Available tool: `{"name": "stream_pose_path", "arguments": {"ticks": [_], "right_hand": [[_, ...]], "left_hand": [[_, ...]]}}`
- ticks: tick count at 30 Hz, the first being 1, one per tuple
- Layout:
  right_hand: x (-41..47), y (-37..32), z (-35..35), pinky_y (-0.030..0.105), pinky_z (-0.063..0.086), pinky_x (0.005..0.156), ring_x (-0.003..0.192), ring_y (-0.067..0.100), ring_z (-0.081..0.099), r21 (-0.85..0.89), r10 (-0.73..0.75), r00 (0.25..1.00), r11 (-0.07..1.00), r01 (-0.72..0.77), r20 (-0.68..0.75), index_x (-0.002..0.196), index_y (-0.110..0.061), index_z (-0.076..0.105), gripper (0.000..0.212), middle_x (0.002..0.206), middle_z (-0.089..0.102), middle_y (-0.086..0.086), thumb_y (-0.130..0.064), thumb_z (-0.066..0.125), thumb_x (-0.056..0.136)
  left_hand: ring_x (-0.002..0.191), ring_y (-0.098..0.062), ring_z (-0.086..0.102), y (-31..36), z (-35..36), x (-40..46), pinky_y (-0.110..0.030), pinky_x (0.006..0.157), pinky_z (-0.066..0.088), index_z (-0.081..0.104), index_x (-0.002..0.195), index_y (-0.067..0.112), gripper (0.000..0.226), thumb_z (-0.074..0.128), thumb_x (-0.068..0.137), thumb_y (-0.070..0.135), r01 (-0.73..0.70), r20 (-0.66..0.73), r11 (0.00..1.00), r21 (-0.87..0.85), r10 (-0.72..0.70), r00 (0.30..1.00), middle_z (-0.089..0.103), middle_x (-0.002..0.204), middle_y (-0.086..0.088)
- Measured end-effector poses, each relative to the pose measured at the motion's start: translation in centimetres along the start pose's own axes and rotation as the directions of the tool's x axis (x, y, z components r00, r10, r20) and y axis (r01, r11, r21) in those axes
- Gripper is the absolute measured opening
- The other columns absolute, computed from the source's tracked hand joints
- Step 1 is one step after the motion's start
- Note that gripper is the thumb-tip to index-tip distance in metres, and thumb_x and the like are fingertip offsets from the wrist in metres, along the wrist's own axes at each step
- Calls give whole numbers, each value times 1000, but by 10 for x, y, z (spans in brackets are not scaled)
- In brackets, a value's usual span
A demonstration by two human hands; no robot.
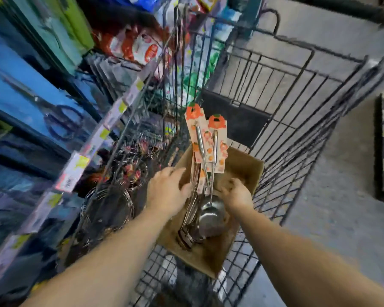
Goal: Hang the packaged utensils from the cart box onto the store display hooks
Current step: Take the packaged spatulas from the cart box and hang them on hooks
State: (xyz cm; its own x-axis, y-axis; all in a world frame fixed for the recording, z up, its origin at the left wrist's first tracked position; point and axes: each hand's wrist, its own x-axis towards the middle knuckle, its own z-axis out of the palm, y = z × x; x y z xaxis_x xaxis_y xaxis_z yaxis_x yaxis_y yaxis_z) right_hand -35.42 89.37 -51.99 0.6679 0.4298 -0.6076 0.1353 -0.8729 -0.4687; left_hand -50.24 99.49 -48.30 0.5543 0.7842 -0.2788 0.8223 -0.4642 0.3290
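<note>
Both hands are working inside the cardboard box [248, 173] that is sitting in the wire cart [297, 89]. The left hand [166, 189] is reaching in from seven o'clock, its fingers [182, 188] loosely curled and pressing against the side of the bundled ladles [208, 209]; whether they are actually closing round a handle I cannot tell. The right hand [237, 191] is coming in from five o'clock, fingers bent and touching the handles near the bowls, but the blur is hiding how firm that hold is.

The packaged utensils are standing in the box with their bowls down at six o'clock and their orange header cards [205, 129] pointing up toward twelve o'clock, two cards fanning apart above the rest.

The likely trouble is that several ladles are nesting together: lifting one is probably going to drag its neighbours, and the stack could slide out and clatter into the cart or through its wire mesh. The cards are thin and could tear at the hang hole if the pull is taken there instead of on the metal handle. The box itself is lying tilted on the cart floor, so a sideways tug may be tipping it. The display hooks [133, 165], at nine to ten o'clock, are already crowded with wire goods, so a long handle swinging across is liable to be snagging on them or on the cart's side grid
</note>
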Motion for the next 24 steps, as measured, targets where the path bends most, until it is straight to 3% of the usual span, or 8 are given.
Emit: {"name": "stream_pose_path", "arguments": {"ticks": [7,13,20,24], "right_hand": [[66,7,61,38,42,97,116,32,54,106,97,995,990,-94,-26,130,-10,49,34,128,57,13,-20,48,98],[95,15,84,38,49,95,109,25,61,190,49,998,981,-42,-33,129,-16,55,33,117,65,7,-22,53,96],[90,17,74,33,53,82,90,14,63,272,17,1000,962,-16,1,112,-19,63,19,95,64,-6,-20,53,96],[69,10,50,38,53,89,93,17,63,234,-11,996,972,31,-86,108,-20,63,15,96,65,-4,-19,56,94]], "left_hand": [[132,-24,37,-31,67,40,-43,112,31,41,140,30,52,51,91,44,-5,91,998,-58,10,996,43,143,-1],[131,-20,36,-40,93,52,-39,111,27,40,139,34,51,52,91,44,2,108,994,-113,10,994,43,141,4],[130,-17,36,-41,95,46,-39,111,30,40,140,33,52,53,90,45,36,145,989,-141,-16,989,44,139,6],[129,-18,37,-22,86,39,-41,110,32,41,138,34,53,56,89,44,54,177,982,-180,-22,984,45,139,5]]}}
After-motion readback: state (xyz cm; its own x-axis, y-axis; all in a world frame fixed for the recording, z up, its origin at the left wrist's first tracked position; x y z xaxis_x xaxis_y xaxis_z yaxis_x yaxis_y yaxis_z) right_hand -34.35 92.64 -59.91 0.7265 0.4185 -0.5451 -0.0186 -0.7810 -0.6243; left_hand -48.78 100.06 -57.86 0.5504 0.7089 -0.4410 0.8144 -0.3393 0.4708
